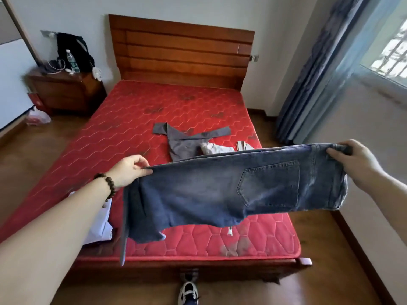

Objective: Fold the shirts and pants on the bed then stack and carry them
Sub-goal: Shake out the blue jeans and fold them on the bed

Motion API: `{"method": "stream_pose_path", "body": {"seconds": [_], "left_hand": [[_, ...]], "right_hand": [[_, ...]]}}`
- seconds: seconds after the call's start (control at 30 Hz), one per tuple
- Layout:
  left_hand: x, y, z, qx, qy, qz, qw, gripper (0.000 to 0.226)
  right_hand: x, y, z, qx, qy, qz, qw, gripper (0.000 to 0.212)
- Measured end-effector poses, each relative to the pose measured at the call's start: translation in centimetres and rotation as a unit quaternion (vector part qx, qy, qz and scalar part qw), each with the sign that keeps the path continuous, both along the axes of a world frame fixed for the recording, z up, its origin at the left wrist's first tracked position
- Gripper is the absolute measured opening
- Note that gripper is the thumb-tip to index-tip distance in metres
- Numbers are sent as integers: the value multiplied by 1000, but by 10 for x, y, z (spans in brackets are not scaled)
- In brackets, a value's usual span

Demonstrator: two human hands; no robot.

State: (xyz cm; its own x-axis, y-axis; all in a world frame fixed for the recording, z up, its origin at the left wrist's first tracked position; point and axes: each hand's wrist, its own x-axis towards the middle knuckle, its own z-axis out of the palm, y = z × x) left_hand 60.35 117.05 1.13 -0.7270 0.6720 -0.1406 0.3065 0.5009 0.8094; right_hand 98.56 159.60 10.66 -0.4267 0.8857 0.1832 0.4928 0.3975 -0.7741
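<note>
While both hands, left hand (127, 170) and right hand (352, 159), pinched folded blue jeans (231, 192) mid-frame, fingers clamped on denim, above the red mattress (132, 133).

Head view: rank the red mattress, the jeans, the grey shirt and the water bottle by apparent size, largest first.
1. Red mattress
2. Jeans, held near the camera, so they look enlarged
3. Grey shirt, partly hidden behind the jeans
4. Water bottle

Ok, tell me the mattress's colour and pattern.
Red, quilted in a hexagon pattern, with some darker stained patches; the mattress shows in the head view.
</note>
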Motion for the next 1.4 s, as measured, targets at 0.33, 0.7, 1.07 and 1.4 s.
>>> {"method": "stream_pose_path", "body": {"seconds": [0.33, 0.7, 1.07, 1.4], "left_hand": [[-10, 64, -124, -150, 1, -78, 986, 23], [-39, 123, -236, -270, -82, -122, 952, 24], [-63, 219, -327, -272, -32, -71, 959, 46], [-70, 268, -436, -378, 77, -9, 923, 22]], "right_hand": [[-8, 30, -175, -155, -51, -102, 981, 21], [-23, 74, -297, -255, -171, -138, 942, 24], [-67, 170, -406, -214, -272, -112, 932, 28], [-99, 210, -544, -211, -328, -139, 910, 44]]}}
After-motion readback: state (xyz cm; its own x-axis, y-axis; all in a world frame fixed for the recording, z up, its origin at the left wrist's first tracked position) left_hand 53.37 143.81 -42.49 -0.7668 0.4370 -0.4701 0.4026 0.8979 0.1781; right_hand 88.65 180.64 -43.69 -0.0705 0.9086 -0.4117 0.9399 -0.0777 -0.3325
